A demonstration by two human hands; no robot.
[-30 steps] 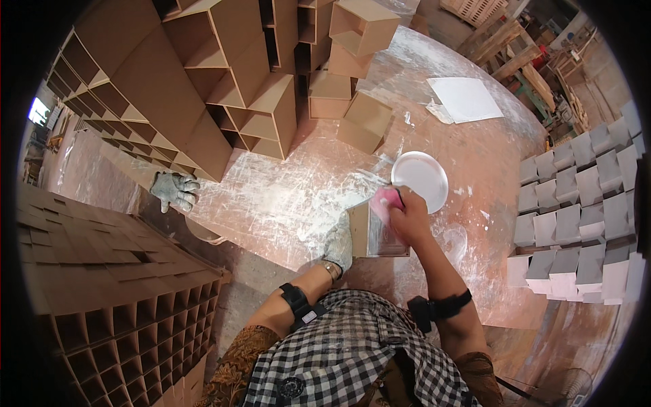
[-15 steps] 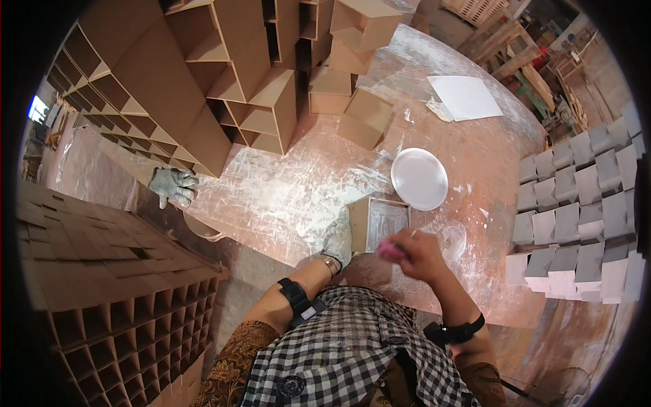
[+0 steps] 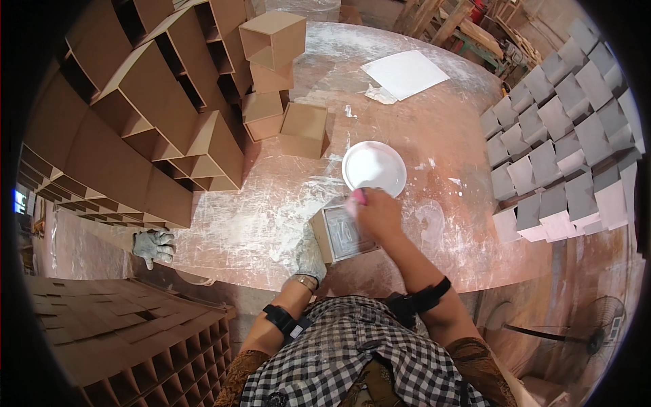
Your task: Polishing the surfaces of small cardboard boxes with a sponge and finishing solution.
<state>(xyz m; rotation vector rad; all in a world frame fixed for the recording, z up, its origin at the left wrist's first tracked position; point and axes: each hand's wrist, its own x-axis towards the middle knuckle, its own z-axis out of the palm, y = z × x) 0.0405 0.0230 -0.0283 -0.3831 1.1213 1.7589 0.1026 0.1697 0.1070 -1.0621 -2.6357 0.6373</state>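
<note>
Both hands on the small cardboard box (image 3: 342,234), just below the white plate (image 3: 373,167): gloved left hand (image 3: 310,252) braces its side, right hand (image 3: 380,211) grips a pink sponge (image 3: 359,198). Keep strokes even, box steady.

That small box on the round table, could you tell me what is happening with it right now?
A person is working on the small cardboard box at the near edge of the white-smeared round table. The gloved left hand steadies the box from its left side, while the bare right hand presses a pink sponge to the box's whitish top face. A white dish sits just beyond the box. A spare grey glove lies on the table's left edge.
</note>
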